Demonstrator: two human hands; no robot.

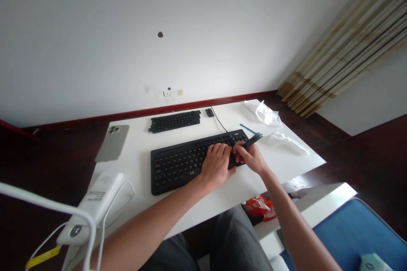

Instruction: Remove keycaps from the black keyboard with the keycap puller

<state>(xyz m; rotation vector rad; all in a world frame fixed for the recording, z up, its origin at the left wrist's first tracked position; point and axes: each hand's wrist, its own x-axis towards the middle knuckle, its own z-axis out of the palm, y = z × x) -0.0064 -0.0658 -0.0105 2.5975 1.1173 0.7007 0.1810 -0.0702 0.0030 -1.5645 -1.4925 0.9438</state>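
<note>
While the right hand (250,156) grips a slender dark tool (253,139), its fingers closed about the shaft, the left hand (216,163) lies palm down on the black keyboard (178,163), fingers loosely bent and holding nothing visible. The keyboard sits aslant on the white table (136,154), directly before the person, its right-hand part beneath both hands. The tool's lower end is hidden; contact with the keys cannot be confirmed. In the judgement of this report, the left hand should bear down evenly to keep the keyboard from sliding, while the right works with light, short, controlled movements. The left fingers should be kept clear of the tool's end, and the dark key-like pieces (174,121) behind the keyboard left undisturbed
</note>
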